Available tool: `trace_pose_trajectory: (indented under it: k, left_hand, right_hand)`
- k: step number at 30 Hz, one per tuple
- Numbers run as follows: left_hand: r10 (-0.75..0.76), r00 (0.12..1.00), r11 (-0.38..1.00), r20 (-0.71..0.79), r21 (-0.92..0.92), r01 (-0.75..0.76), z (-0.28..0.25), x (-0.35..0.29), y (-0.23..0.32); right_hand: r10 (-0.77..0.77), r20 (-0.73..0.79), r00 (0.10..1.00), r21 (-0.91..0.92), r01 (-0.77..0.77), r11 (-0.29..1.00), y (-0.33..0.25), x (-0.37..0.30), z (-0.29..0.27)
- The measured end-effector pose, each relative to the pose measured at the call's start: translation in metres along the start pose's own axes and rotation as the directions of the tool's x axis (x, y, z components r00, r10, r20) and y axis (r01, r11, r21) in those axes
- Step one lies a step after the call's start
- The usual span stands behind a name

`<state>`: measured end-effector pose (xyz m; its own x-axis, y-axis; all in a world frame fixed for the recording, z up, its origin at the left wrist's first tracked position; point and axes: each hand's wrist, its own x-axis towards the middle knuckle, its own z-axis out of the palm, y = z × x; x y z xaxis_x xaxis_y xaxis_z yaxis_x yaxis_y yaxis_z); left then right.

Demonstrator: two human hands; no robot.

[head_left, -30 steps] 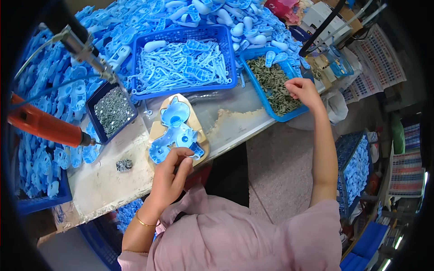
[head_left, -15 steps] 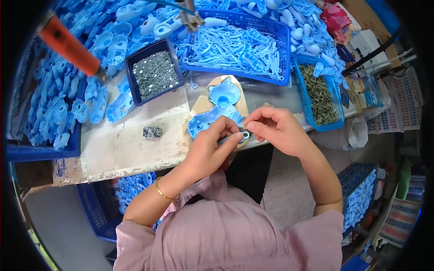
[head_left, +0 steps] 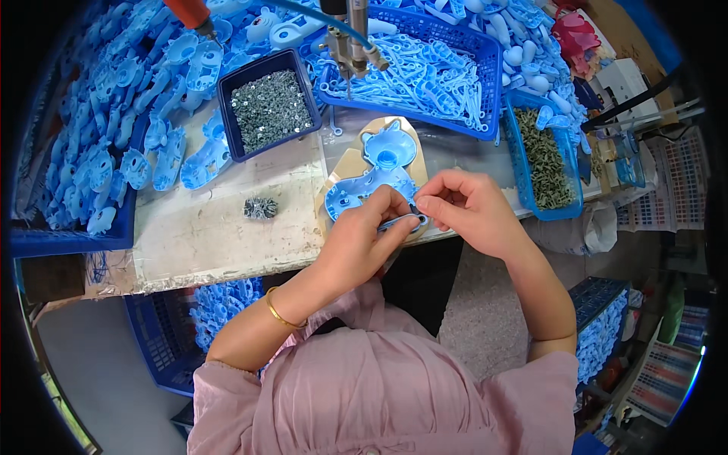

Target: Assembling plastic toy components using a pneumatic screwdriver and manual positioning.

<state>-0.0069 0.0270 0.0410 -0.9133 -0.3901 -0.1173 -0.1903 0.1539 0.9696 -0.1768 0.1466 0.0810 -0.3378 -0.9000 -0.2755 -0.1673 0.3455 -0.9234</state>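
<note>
My left hand [head_left: 365, 233] is closed in a pinch on a light blue plastic rod with a ring end [head_left: 422, 220]. Thumb and fingers of my right hand [head_left: 472, 210] are pinched together just above that ring. A small dark piece shows at its fingertips, too small to name. Just beyond both hands, a light blue hollow animal-shaped shell half [head_left: 390, 145] rests in a tan holder [head_left: 415, 168] on the table. My left fingers cover part of the shell's near side.
Beyond the shell stand a dark tray of small metal parts [head_left: 273, 110] and a blue basket of ringed rods [head_left: 485, 83]. On the right is a blue bin of screws [head_left: 542, 163]. A metal driver [head_left: 353, 45] and an orange tool [head_left: 189, 14] hang overhead. Blue shells [head_left: 98, 152] heap up left.
The whole view has shifted, so the overhead tools sit elsewhere in the picture. My right fingertips now pinch a small dark piece close above the rod's ring; my left hand keeps its hold.
</note>
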Motion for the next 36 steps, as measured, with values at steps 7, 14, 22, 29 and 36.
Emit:
trace_pose_trajectory:
  k: [7,14,22,29,36]
  left_hand:
    - [0.04,0.999,0.99,0.023,0.134,-0.043,-0.003,-0.004,0.0]
    - [0.123,0.992,0.977,-0.011,0.177,-0.119,-0.014,-0.005,-0.006]
    - [0.447,0.879,0.712,-0.166,0.661,-0.237,-0.046,-0.009,-0.031]
    - [0.444,0.855,0.735,-0.268,0.655,-0.176,-0.039,0.001,-0.042]
    - [0.423,0.868,0.709,-0.261,0.692,-0.137,-0.035,0.0,-0.042]
  right_hand:
    - [0.02,0.132,0.991,0.13,-0.037,0.991,0.004,-0.001,-0.006]
    - [-0.261,0.05,0.964,-0.033,0.262,0.964,0.009,0.001,0.013]
    - [-0.068,-0.017,0.998,-0.008,0.068,0.998,0.04,0.039,0.012]
    - [0.003,-0.03,1.0,-0.063,-0.005,0.998,0.038,0.053,0.017]
    - [-0.067,0.026,0.997,-0.309,0.072,0.948,0.017,0.049,0.014]
